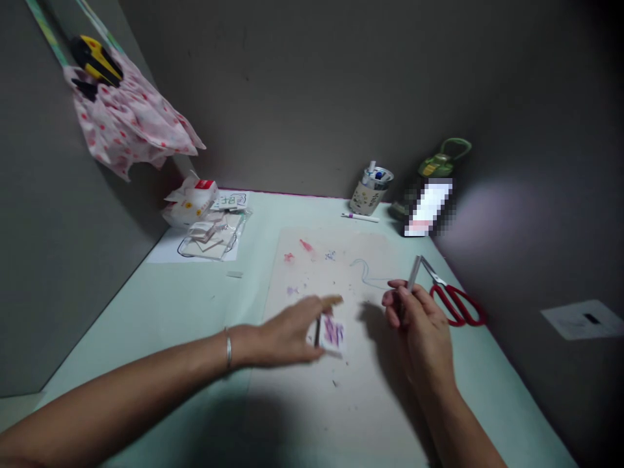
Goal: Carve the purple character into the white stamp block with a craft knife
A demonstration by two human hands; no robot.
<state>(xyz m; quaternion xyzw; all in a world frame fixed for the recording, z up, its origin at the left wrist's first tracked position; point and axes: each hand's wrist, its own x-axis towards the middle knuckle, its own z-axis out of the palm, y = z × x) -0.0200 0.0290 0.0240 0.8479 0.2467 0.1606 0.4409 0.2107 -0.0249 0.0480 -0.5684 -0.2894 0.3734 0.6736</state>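
a: left hand (287, 333)? blur on it.
b: grasping a small purple-marked piece (333, 334) by its edges, over the pale sheet (302, 403); the palm hides its near side.
a: right hand (426, 331)?
b: clenched on a slim greyish strip (414, 273), tilted up near the red-handled scissors (458, 304). lower end hidden by the fingers.
a: unreadable spots?
b: bright screen (429, 207), pixelated, covering most of the green bottle (436, 167). both forearms cut off by the frame.
a: containers?
b: cup (363, 197) at the back of the worktop (244, 299), pens (373, 169) in it. clear bag (221, 244) at left, flat pale pieces inside. hanging spotted pouch (131, 127), yellow-and-black tool (99, 60) poking out.
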